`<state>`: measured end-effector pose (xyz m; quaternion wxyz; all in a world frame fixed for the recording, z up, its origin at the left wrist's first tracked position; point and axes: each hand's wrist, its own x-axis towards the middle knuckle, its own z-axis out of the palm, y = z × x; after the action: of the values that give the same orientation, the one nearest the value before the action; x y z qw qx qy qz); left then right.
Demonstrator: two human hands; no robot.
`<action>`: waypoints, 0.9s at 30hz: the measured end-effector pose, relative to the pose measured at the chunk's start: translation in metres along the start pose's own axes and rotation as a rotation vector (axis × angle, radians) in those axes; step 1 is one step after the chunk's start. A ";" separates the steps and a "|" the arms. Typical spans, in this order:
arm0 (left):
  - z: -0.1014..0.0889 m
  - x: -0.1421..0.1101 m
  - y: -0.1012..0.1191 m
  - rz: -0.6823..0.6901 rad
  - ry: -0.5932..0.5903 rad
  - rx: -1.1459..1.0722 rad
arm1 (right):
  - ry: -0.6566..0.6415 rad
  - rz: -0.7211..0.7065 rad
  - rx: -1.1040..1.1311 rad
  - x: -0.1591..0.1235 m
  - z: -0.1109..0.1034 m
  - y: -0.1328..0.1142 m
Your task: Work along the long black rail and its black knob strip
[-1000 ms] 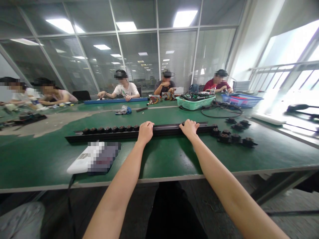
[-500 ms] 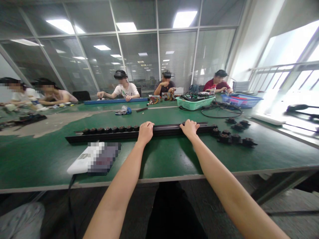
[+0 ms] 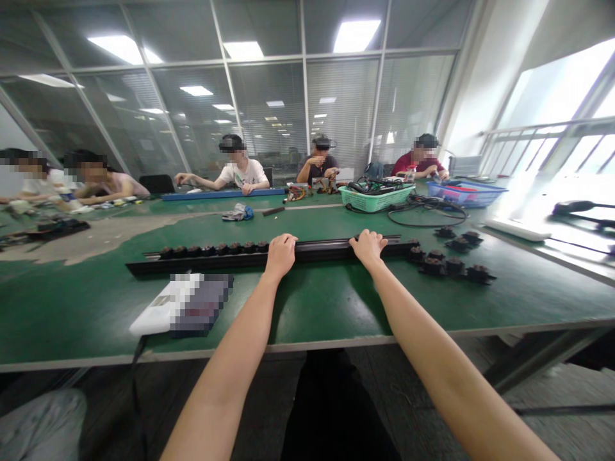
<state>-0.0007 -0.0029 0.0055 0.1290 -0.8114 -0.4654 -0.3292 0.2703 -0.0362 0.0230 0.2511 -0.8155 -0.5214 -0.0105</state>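
A long black rail (image 3: 225, 261) lies crosswise on the green table, with a row of small black modules (image 3: 207, 250) along its left half. My left hand (image 3: 281, 254) is closed over the rail near its middle, just right of that row. Farther right, my right hand (image 3: 369, 248) is curled over the same rail. A dark bit shows by its fingertips, but the palm side is hidden. Past the rail's right end sit several loose black modules (image 3: 454, 266).
A white and dark object (image 3: 161, 310), partly blurred, lies near the front edge with a cable hanging down. A green basket (image 3: 377, 202) of cables, a blue basket (image 3: 468, 196) and a grey-blue glove (image 3: 237, 213) are farther back. Co-workers (image 3: 243, 173) sit across the table.
My right hand has shifted very slightly to the right along the rail. My left hand and the rail look unmoved. Across the table, one co-worker's arm has reached farther out to the left.
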 end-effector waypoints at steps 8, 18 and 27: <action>-0.002 0.000 0.002 -0.002 0.008 -0.008 | -0.005 0.014 -0.001 -0.002 -0.003 0.001; -0.005 -0.001 0.006 -0.025 -0.020 -0.019 | -0.003 0.013 -0.011 -0.003 -0.005 0.003; -0.004 -0.001 0.005 -0.018 0.000 -0.015 | 0.014 0.016 -0.006 -0.001 -0.004 0.004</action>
<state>0.0014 -0.0078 0.0083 0.1202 -0.8083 -0.4701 -0.3335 0.2742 -0.0401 0.0248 0.2521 -0.8203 -0.5131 -0.0156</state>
